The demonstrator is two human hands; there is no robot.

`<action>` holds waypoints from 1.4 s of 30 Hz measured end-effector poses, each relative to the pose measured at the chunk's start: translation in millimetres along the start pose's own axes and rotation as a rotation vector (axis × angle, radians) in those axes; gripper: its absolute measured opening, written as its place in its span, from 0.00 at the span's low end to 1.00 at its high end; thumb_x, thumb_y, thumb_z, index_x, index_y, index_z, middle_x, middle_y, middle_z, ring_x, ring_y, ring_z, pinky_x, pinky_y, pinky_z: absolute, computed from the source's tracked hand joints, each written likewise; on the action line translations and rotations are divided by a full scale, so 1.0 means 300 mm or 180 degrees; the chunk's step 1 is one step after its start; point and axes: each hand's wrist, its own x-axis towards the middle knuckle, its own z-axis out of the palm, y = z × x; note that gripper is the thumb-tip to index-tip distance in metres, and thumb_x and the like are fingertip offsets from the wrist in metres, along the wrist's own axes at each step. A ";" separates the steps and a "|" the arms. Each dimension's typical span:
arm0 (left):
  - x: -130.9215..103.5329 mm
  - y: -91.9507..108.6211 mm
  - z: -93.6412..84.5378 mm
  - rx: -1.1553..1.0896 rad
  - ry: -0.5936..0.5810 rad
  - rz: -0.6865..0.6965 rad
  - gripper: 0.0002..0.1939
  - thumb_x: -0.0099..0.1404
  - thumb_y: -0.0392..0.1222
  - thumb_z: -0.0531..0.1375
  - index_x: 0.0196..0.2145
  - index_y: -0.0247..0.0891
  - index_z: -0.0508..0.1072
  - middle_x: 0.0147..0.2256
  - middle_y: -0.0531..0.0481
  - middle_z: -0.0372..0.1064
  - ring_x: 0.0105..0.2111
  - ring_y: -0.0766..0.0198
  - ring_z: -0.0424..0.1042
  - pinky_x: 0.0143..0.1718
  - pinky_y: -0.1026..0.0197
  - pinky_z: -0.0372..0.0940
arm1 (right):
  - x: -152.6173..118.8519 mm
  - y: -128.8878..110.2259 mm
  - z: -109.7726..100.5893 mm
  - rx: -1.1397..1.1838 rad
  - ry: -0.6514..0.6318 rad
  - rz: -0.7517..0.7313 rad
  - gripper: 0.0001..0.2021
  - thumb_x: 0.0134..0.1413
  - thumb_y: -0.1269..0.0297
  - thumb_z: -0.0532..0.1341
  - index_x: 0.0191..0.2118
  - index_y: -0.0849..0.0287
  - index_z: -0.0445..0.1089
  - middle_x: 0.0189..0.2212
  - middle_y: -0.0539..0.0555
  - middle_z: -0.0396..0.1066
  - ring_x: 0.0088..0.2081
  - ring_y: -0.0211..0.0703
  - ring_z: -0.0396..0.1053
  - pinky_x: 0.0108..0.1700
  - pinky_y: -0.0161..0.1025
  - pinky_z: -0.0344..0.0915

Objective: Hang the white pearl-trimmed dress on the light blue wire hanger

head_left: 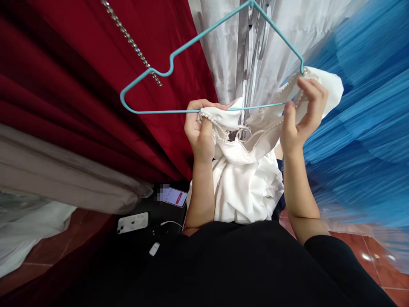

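Head-worn view, close, facing forward and down.

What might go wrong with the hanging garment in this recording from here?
The hanger has its end on the left hand's side bare, so the white dress might slip if the left hand loosens its grip. The pearl trim runs close to the bar there and may snag. The skirt lies bunched near the lap, so it could crease.

The person wears a black short-sleeved top (230, 264).
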 end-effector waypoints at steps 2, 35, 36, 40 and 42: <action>0.004 -0.003 -0.004 0.0001 -0.0001 -0.0008 0.19 0.70 0.63 0.61 0.42 0.44 0.69 0.40 0.48 0.74 0.51 0.53 0.78 0.56 0.49 0.74 | 0.020 0.053 -0.020 0.0020 0.0023 -0.0027 0.17 0.71 0.52 0.58 0.60 0.45 0.71 0.56 0.60 0.72 0.61 0.57 0.69 0.68 0.61 0.63; 0.016 -0.080 0.007 -0.0624 -0.0287 0.0113 0.15 0.70 0.56 0.64 0.42 0.43 0.69 0.38 0.49 0.77 0.54 0.52 0.79 0.61 0.47 0.70 | -0.074 -0.001 -0.085 0.0559 -0.1887 0.0374 0.13 0.63 0.61 0.61 0.51 0.46 0.77 0.41 0.50 0.80 0.43 0.45 0.78 0.49 0.46 0.74; 0.015 -0.074 0.008 -0.0612 -0.0293 0.0109 0.15 0.70 0.56 0.64 0.42 0.43 0.69 0.38 0.49 0.77 0.54 0.52 0.79 0.61 0.48 0.70 | -0.070 -0.016 -0.063 0.0575 -0.1746 0.0391 0.16 0.65 0.62 0.59 0.56 0.45 0.74 0.42 0.50 0.80 0.43 0.45 0.79 0.49 0.46 0.75; 0.000 -0.034 0.016 -0.0591 -0.0335 -0.0003 0.15 0.71 0.56 0.64 0.42 0.43 0.69 0.40 0.48 0.77 0.53 0.53 0.79 0.61 0.50 0.70 | -0.041 -0.035 -0.007 0.0451 -0.1545 0.0678 0.14 0.69 0.60 0.57 0.55 0.46 0.75 0.45 0.51 0.79 0.44 0.44 0.78 0.49 0.46 0.75; -0.009 -0.025 0.008 -0.0606 -0.0452 -0.0149 0.13 0.71 0.54 0.64 0.42 0.42 0.70 0.42 0.47 0.78 0.52 0.55 0.80 0.61 0.51 0.70 | -0.029 -0.032 0.002 0.0442 -0.1430 0.0711 0.11 0.70 0.59 0.57 0.48 0.48 0.77 0.42 0.51 0.79 0.42 0.44 0.78 0.47 0.45 0.75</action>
